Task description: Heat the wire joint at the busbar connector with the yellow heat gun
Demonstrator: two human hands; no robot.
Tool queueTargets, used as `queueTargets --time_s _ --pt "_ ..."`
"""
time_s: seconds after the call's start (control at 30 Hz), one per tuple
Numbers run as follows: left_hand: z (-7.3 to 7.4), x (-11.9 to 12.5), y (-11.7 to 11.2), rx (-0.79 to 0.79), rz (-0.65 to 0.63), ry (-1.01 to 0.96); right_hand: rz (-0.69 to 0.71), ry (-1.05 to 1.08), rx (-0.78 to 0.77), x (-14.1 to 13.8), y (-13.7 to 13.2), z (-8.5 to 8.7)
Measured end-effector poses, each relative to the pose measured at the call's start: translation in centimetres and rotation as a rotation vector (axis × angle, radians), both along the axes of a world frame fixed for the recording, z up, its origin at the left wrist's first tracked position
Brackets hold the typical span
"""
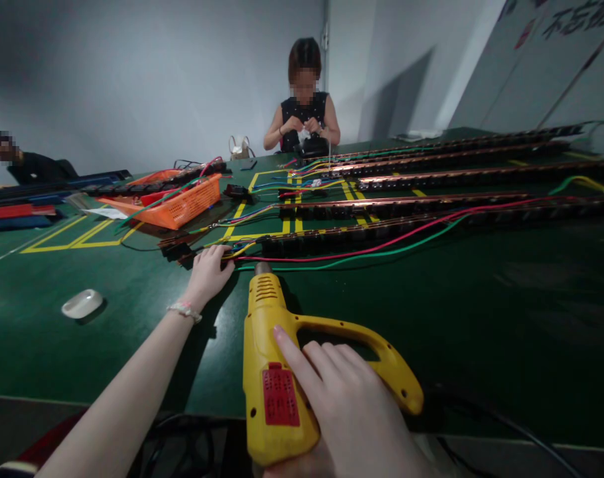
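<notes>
My right hand [346,392] is wrapped round the body of a yellow heat gun [267,332], its index finger lying along the side. The metal nozzle [263,268] points away from me, close to a green wire [342,266]. My left hand [210,275] is closed on a bundle of thin wires [242,249] at the left end of the nearest long black strip [322,244]. A red wire [332,257] runs from that spot to the right along the strip. Fingertips of the left hand are partly hidden among the wires.
More long black strips with copper-coloured edges [406,202] lie across the green table [133,358]. An orange basket [187,202] and a white oval object [81,303] are to the left. A person [304,119] sits opposite; another person [38,169] is at far left.
</notes>
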State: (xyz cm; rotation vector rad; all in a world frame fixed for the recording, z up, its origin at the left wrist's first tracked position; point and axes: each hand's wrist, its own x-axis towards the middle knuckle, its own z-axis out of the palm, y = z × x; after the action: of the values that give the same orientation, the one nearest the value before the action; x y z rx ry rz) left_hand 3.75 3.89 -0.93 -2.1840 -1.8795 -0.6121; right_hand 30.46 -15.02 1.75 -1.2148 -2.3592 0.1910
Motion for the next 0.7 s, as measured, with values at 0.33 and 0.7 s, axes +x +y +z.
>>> queueTargets --time_s 0.33,0.7 --pt "0.3 -1.6 -2.2 -0.120 -0.229 -0.176 0.022 -0.025 0.014 0.4 -0.1 0.7" --pt "2.1 -1.9 -4.7 0.037 -0.296 -0.217 0.036 -0.064 0.101 0.5 -0.2 0.2"
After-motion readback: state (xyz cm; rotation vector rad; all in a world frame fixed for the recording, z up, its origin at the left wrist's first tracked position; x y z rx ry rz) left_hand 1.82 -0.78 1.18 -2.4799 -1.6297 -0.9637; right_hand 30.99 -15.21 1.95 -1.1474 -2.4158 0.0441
